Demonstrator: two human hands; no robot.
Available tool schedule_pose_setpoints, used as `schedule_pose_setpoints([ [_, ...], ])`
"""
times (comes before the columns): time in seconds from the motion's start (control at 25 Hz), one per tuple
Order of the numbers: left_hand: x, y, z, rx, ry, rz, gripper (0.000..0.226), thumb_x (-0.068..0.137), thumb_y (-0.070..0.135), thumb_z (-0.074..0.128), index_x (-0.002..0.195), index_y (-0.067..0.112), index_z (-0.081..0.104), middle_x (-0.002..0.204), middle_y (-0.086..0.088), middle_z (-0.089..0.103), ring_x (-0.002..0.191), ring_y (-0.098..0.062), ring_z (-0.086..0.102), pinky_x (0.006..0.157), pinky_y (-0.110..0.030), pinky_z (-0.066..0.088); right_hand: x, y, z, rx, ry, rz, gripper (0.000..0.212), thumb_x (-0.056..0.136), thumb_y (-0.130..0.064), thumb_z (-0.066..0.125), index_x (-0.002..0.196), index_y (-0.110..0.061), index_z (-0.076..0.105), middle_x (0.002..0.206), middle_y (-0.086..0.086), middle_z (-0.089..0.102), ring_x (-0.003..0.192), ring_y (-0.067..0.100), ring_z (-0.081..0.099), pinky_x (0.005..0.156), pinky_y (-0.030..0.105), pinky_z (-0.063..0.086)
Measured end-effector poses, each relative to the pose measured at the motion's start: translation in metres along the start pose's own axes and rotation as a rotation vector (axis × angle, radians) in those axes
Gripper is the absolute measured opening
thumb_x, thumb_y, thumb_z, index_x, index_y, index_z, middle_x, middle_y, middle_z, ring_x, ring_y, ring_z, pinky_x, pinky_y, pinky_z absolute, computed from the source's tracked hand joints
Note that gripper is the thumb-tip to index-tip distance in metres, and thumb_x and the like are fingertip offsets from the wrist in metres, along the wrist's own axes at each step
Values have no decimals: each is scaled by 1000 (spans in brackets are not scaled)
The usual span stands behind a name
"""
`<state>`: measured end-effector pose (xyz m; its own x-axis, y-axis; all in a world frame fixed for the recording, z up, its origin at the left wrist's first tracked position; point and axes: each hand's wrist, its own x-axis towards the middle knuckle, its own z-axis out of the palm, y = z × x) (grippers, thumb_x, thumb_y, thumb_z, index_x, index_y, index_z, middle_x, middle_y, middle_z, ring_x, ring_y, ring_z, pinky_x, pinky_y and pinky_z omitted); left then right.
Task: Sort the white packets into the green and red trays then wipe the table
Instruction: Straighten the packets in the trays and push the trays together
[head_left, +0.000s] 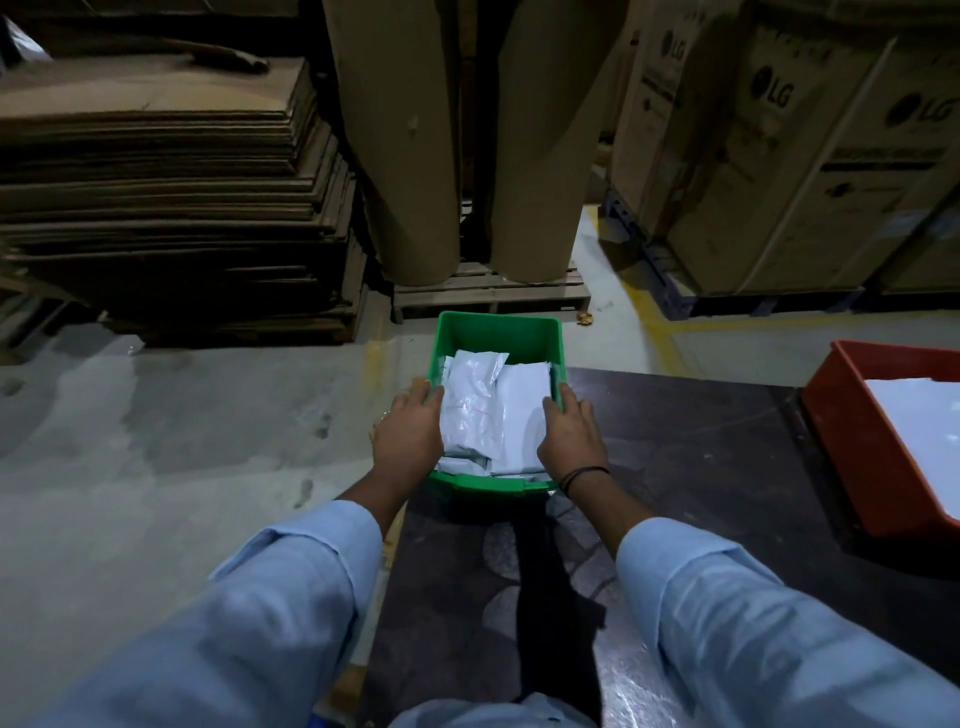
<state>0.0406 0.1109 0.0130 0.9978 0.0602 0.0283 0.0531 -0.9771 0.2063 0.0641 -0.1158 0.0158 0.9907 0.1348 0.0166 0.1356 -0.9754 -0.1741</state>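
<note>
I read only the "LG" logo, printed on three of the tall cardboard cartons (810, 171) stacked at upper right; smaller print bands below the logos too blurred to make out.

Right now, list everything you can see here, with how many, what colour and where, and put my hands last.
green tray: one, green, at the table's far left corner, partly past the edge
white packets: several, white, piled in the green tray; exact count unclear
red tray: one, red, right side of the table, white contents inside
table: one, dark brown, below the trays
flat cardboard stack: one, brown, far left on the floor
paper rolls: two, tan, upright on a wooden pallet
LG boxes: several, brown, far right
left hand: gripping the green tray's left wall
right hand: gripping its right wall
</note>
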Motion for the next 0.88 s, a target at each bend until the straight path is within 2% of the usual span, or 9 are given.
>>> schedule_pose_setpoints([
  [0.24, 0, -3, -1, -30, -4, 4, 59, 87, 10, 57, 144, 20, 47, 151, -3, 44, 123, -35, 51, 87, -47, 54, 3, 2, -3, 11, -50, -16, 52, 83, 1, 47, 135, -7, 51, 160, 15, 22, 132, 41, 32, 106, 43, 37],
  [0.36, -2, -3, -6, -96, -12, -11, 63, 83, 9, 56, 145, 20, 47, 152, -2, 44, 124, -35, 52, 91, -48, 54, 4, 11, -6, 85, -106, -63, 56, 86, -2, 48, 141, -12, 49, 162, 12, 20, 135, 41, 30, 108, 46, 39],
  [0.44, -7, -3, -10, -143, -6, -22, 65, 82, 10, 58, 146, 19, 46, 151, -4, 47, 125, -35, 52, 93, -47, 54, -4, 20, -3, 148, -64, -80, 55, 90, -8, 53, 144, -12, 46, 161, 16, 21, 138, 42, 31, 111, 47, 38],
  [0.52, -15, -4, -13, -220, 28, -19, 62, 83, 11, 58, 145, 16, 49, 148, -7, 52, 125, -36, 55, 95, -44, 52, -15, 29, 2, 222, 10, -49, 52, 90, -12, 58, 141, -7, 50, 157, 21, 28, 137, 43, 34, 111, 49, 37],
  [0.64, -27, -8, -17, -338, 98, -65, 53, 86, 10, 58, 139, 15, 57, 138, -10, 61, 121, -33, 59, 95, -40, 51, -32, 39, 10, 269, 66, -64, 44, 87, -10, 62, 128, 2, 57, 144, 24, 45, 124, 46, 47, 104, 51, 44],
  [0.72, -32, -12, -19, -320, 107, -84, 51, 88, 12, 59, 139, 18, 58, 137, -8, 63, 121, -32, 60, 94, -39, 51, -39, 40, 11, 242, 65, -141, 38, 87, -9, 62, 123, 4, 59, 136, 24, 51, 116, 47, 52, 100, 51, 47],
  [0.88, -40, -16, -18, -170, 81, 21, 49, 88, 16, 59, 137, 24, 59, 137, -2, 63, 116, -33, 63, 87, -41, 54, -46, 36, 10, 199, 47, -213, 43, 89, -21, 64, 125, 3, 61, 138, 26, 53, 119, 46, 51, 101, 50, 45],
])
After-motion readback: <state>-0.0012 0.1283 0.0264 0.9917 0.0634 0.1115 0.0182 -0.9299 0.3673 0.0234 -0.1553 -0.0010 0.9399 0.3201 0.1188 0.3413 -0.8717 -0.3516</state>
